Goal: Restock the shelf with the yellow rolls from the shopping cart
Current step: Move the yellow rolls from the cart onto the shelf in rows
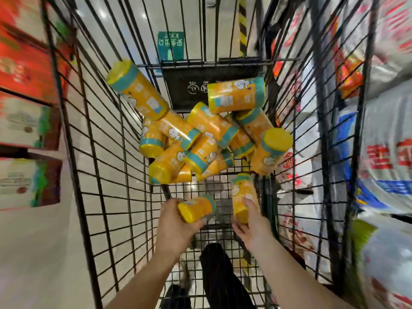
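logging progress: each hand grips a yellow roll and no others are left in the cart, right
Not quite. In the head view the left hand grips the left roll, the right hand the right roll, but a pile of rolls lies at the cart's far end.

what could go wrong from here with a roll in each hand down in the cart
1. The right hand holds the upright roll by its lower end only, so it may slip when lifted.
2. With the left hand also busy gripping the sideways roll, nothing steadies the loose pile. The propped roll leaning on the wire wall could tumble.
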{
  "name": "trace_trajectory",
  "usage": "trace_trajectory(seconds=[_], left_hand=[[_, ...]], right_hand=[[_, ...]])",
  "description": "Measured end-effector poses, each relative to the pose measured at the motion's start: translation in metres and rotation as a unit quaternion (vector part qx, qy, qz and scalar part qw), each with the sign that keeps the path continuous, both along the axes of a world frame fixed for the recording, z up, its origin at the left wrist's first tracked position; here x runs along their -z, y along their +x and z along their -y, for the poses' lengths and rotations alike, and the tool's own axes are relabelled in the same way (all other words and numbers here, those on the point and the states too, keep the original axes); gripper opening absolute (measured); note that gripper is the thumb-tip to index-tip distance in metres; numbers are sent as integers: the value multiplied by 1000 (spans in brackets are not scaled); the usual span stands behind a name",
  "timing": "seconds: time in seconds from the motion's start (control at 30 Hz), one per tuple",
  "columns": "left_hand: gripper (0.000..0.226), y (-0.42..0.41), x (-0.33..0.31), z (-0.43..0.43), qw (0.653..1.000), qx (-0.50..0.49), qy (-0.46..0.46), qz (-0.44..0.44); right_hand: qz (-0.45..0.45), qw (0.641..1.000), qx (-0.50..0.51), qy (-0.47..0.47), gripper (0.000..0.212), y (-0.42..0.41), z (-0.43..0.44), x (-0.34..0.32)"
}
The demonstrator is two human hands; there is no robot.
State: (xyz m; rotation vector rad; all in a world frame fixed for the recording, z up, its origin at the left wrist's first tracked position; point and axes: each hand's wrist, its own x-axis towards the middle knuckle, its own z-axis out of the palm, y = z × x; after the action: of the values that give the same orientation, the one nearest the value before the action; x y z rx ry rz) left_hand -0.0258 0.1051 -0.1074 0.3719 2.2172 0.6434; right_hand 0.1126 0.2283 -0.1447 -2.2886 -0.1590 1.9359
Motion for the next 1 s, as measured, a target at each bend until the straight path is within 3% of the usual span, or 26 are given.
trace_trajectory(seconds=[0.2,0.43,0.6,0.73,0.8,0.9,1.0], left_hand=[[78,11,-47,13,997,-20,74,-3],[83,14,-130,38,980,-30,196,4],[80,11,-193,54,960,-18,278,14],[82,15,-243,58,936,-37,341,84],[85,22,-269,58,917,-43,375,125],[94,37,-309,56,889,-43,416,186],[66,55,-342,54,868,-12,442,225]], right_hand=[[36,994,-53,83,47,26,33,-50],[32,959,-124,251,45,54,86,-139],[50,905,-129,401,64,76,120,-213],[40,878,-113,464,79,88,144,-280],[20,866,-74,494,69,96,154,-306],[-43,863,18,502,26,108,172,-346],[-105,855,96,498,19,117,186,-375]])
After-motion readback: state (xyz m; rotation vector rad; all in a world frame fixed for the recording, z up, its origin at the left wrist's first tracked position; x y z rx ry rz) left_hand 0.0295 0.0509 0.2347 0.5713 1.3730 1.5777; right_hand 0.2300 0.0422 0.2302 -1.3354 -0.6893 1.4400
